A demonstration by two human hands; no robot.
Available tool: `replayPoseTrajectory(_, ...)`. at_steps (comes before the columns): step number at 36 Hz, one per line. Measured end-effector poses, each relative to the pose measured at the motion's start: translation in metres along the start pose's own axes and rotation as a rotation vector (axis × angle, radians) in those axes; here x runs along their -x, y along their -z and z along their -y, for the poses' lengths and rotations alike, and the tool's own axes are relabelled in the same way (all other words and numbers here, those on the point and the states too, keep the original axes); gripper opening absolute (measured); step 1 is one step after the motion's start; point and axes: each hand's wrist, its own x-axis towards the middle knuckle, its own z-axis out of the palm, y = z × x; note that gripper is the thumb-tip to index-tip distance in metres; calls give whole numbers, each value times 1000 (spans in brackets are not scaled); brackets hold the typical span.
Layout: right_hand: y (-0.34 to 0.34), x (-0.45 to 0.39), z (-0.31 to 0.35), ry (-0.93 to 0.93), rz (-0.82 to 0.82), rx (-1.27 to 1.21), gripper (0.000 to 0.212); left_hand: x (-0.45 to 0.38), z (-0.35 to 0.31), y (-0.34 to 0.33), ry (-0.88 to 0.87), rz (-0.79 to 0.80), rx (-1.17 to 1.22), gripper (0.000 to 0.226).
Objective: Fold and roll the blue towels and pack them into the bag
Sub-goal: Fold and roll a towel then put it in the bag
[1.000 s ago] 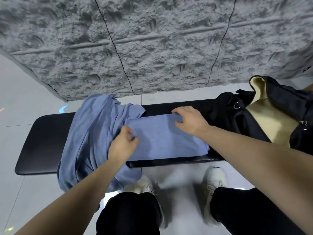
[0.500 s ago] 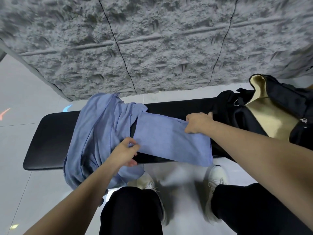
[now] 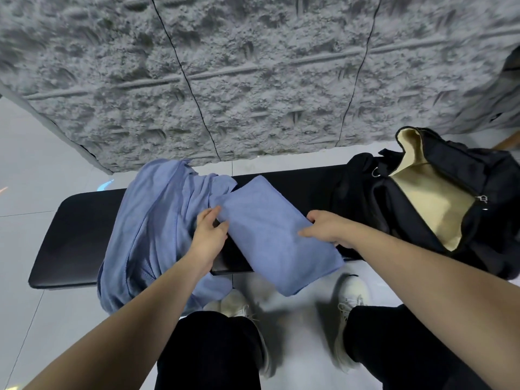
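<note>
Loose blue towels [image 3: 157,220] drape over a black bench [image 3: 76,237]; the left hand [image 3: 209,235] and right hand [image 3: 327,229] each grip an edge of a folded towel [image 3: 270,237] overhanging the bench's front, beside an open black bag [image 3: 450,198]

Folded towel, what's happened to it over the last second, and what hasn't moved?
The folded towel has turned from lying along the bench to lying slantwise, its near end now hanging off the front edge. The hands, left and right, shifted their grip to its sides. The loose towels and bag stayed put.
</note>
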Motion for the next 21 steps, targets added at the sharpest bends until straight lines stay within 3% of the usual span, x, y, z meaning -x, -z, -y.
replayPoseTrajectory(3,-5,4,-4,-38,77,-3,23,-5,-3,-8,-29,-25,-1,50)
replayPoseTrajectory(9,-6,-4,6,-15,-18,-118,42,-12,-9,-27,-99,-31,40,56)
replayPoseTrajectory(15,-2,-21,23,27,-70,-427,35,-25,-20,-38,-26,5,280,57)
replayPoseTrajectory(19,0,-33,34,-27,18,-670,82,-40,-23,-36,21,49,344,60)
replayPoseTrajectory(21,3,-33,39,-14,89,-742,65,-48,-22,-35,34,76,351,62)
